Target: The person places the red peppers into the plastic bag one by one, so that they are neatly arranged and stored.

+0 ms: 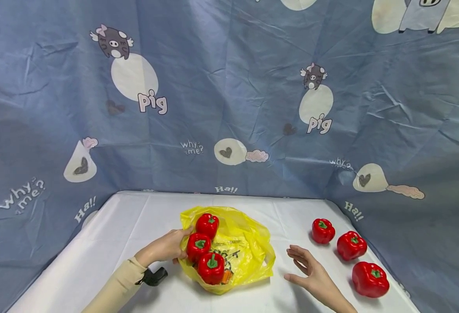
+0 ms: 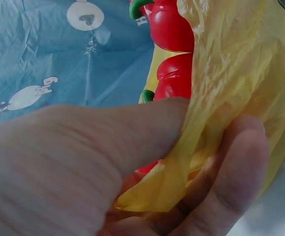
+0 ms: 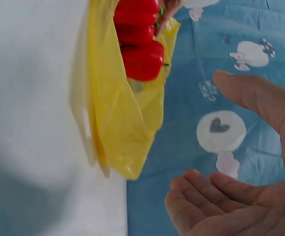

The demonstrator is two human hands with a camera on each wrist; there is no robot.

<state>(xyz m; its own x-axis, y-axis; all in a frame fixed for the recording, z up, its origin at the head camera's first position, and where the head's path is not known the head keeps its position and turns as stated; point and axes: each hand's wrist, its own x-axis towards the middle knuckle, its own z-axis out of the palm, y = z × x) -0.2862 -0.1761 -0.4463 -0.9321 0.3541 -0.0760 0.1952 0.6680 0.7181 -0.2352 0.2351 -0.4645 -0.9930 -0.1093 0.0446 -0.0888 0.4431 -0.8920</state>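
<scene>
Between the thumb and fingers of the left hand point(image 1: 165, 248), the left edge of a yellow plastic bag point(image 1: 249, 256) is pinched, its film covering the thumb tip. Just right of that grip, three red bell peppers point(image 1: 198, 246) with green stems sit in the bag's mouth, close against one another in a row running from far to near. Further right, the bag spreads toward the right hand point(image 1: 311, 274), which stands apart from it, palm bare, thumb and fingers parted. Well right of the pinch, beyond the right hand, three loose bell peppers point(image 1: 351, 245) rest on the white cloth point(image 1: 147, 221). Beneath the left wrist is a black device point(image 1: 155, 277); beyond both hands hangs a blue curtain point(image 1: 229, 108) printed with cartoon pigs.
</scene>
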